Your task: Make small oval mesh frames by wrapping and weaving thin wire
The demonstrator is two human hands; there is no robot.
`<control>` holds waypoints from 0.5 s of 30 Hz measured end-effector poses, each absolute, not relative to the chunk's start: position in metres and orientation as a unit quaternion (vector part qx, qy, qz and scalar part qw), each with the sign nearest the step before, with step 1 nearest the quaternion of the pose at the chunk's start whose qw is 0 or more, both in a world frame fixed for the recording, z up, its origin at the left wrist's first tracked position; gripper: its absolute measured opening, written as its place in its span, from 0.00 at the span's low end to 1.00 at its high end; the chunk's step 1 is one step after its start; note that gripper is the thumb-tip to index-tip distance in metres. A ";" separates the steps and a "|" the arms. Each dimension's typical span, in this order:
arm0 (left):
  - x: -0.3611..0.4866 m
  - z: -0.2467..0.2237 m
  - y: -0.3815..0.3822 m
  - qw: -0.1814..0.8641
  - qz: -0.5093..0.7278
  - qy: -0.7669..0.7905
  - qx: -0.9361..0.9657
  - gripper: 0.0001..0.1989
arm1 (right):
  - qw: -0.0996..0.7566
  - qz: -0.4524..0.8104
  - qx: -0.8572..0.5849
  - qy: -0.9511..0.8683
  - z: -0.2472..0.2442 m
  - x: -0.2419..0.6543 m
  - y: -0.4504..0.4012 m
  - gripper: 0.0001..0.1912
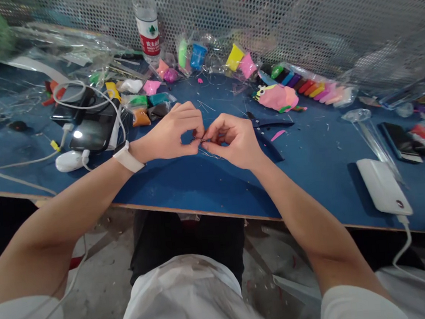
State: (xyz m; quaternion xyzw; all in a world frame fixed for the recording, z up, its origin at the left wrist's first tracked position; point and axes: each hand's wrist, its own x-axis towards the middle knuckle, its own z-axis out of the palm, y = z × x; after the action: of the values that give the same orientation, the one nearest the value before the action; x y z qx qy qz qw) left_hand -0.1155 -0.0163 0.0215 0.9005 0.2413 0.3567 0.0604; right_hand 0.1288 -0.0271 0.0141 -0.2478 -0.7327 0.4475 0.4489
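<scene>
Both my hands meet over the blue table (185, 184), fingertips almost touching. My left hand (175, 130), with a white watch band on its wrist, is closed in a pinch. My right hand (235, 140) pinches from the other side. Between the fingertips runs a thin dark wire (201, 140), mostly hidden by the fingers. Fine pale strands show just under the hands. Close to my right hand lie pliers (270, 145) with dark blue handles, beside a small pink clay piece (278, 135). Beyond them rests a pink clay figure (277, 97) with googly eyes.
Packets of coloured clay (198, 56) line the back below a perforated metal screen (289, 18). A water bottle (148, 28) stands there. At left are a black phone (96, 130), cables and a white earphone case (69, 161); at right, a white power bank (384, 186).
</scene>
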 end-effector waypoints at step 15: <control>-0.117 0.018 -0.014 0.018 0.349 0.230 0.908 0.06 | 0.425 0.461 -0.261 -0.734 0.017 0.128 -0.032 0.18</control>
State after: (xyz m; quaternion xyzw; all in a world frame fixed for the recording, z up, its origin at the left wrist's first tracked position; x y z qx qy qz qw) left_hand -0.1171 -0.0143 0.0181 0.9080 0.2305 0.3493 0.0176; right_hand 0.1282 -0.0315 0.0165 -0.2611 -0.7337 0.4610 0.4255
